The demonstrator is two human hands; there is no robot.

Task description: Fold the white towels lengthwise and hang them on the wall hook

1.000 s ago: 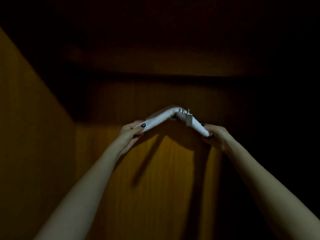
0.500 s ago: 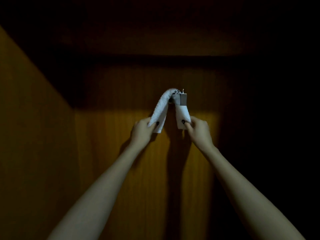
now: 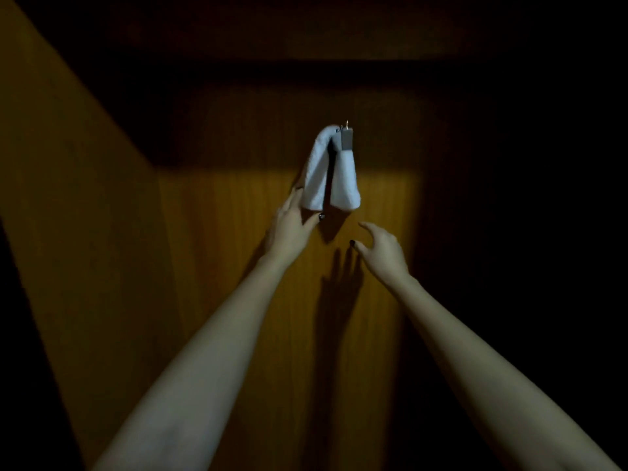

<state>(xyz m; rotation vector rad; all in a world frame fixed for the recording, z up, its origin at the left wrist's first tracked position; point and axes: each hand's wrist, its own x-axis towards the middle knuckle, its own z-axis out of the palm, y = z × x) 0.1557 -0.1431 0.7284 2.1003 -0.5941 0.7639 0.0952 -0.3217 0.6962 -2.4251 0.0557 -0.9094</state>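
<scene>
Head view: a white towel [image 3: 331, 175] hangs folded over a small metal hook [image 3: 346, 141] on a wooden wall [image 3: 221, 266]. Its two halves drop side by side below the hook, the left half a little to the hook's left and the right half straight under it, with a dark gap between them. Both lower ends hang at about the same level.

The left hand [image 3: 292, 224] is below and left of the hook. It touches the bottom of the left half. Its fingers [image 3: 296, 195] lie nearly straight along that half's outer edge, and the thumb, with a dark nail, sits just under its lower edge. They are not curled around the cloth.

The right hand [image 3: 385, 248] is below and slightly right of the hook, apart from the towel, fingers spread and loosely bent, holding nothing. Its shadow [image 3: 339, 280] falls on the wall well below the hook. The light is dim, and the wall beyond the lit patch is too dark to read.
</scene>
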